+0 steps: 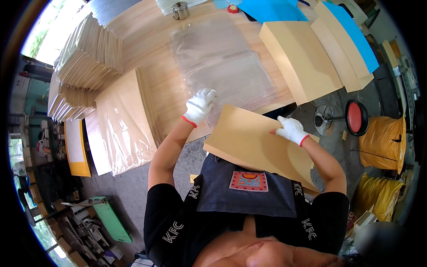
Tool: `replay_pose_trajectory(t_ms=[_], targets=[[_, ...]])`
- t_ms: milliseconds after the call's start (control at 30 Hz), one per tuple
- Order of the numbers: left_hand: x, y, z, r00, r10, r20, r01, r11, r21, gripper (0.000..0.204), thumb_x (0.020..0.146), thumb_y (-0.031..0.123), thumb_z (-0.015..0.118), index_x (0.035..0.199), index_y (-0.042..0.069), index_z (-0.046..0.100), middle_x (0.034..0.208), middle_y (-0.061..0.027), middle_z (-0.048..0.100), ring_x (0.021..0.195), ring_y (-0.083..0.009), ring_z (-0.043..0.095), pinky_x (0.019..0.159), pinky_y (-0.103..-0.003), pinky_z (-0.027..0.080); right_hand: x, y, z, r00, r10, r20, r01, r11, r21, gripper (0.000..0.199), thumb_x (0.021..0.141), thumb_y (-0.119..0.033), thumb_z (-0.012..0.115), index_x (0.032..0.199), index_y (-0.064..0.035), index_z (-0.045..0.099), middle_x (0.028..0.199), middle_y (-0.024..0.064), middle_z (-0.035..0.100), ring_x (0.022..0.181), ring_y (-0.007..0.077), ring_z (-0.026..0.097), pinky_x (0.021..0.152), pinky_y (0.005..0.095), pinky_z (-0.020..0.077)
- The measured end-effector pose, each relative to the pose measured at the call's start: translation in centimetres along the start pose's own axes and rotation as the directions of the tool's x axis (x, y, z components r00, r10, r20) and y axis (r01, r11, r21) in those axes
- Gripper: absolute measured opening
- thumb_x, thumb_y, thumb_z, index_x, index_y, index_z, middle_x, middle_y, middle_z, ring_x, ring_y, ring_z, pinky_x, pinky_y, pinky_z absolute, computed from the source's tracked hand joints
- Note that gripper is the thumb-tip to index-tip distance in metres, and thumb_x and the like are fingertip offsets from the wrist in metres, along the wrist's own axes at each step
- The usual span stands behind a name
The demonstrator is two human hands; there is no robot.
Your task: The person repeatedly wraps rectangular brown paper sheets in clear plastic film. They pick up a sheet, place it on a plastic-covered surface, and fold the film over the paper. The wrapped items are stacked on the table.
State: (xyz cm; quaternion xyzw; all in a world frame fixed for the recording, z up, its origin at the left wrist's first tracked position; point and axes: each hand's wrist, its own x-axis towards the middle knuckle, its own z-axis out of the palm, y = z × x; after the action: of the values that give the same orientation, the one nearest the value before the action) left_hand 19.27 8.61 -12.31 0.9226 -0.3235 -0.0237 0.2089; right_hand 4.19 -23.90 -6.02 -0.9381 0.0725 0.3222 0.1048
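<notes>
My left hand (200, 106), in a white glove with a red cuff, is closed with bent fingers at the near left part of the clear plastic bags (222, 62). It seems to pinch a bag's edge, though the fingertips are partly hidden. A light brown stack of paper sheets (253, 138) lies tilted between the table edge and my apron. My right hand (292, 130), gloved alike with a bare thumb tip showing, grips the far right edge of this stack, its thumb on the top face.
Bagged brown stacks (89, 53) pile up at the left, beside a glossy wrapped stack (124, 124). Brown sheet stacks (302, 58) and blue sheets (275, 9) lie at the far right. A metal cup (180, 11) stands at the back. A red-and-black stool seat (355, 118) is on the right.
</notes>
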Motion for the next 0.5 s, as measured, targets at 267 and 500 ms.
replay_pose_trajectory(t_ms=[267,500], targets=[[-3.8,2.2,-5.0,0.995,0.096,0.016,-0.09,0.968,-0.236,0.011,0.081,0.008,0.054,0.088,0.012,0.061,0.089,-0.0076,0.063,0.081,-0.0283,0.062,0.063,-0.038,0.05,0.5,1.7,-0.1,0.986,0.136,-0.095,-0.128,0.988,0.086,0.072,0.074,-0.062,0.059,0.115,-0.003,0.053,0.102,0.0205,0.064,0.094,0.0357,0.062,0.078,0.0426,0.0478],[-3.9,2.9,-7.2,0.996,0.081,0.039,-0.072,0.98,-0.186,0.02,0.08,0.006,0.053,0.098,0.012,0.06,0.091,-0.0096,0.062,0.082,-0.0304,0.061,0.065,-0.037,0.05,0.7,3.7,1.2,0.944,0.263,-0.201,-0.241,0.962,0.126,0.081,0.074,-0.065,0.057,0.123,-0.0017,0.05,0.105,0.0227,0.063,0.097,0.0358,0.061,0.08,0.0434,0.0482]])
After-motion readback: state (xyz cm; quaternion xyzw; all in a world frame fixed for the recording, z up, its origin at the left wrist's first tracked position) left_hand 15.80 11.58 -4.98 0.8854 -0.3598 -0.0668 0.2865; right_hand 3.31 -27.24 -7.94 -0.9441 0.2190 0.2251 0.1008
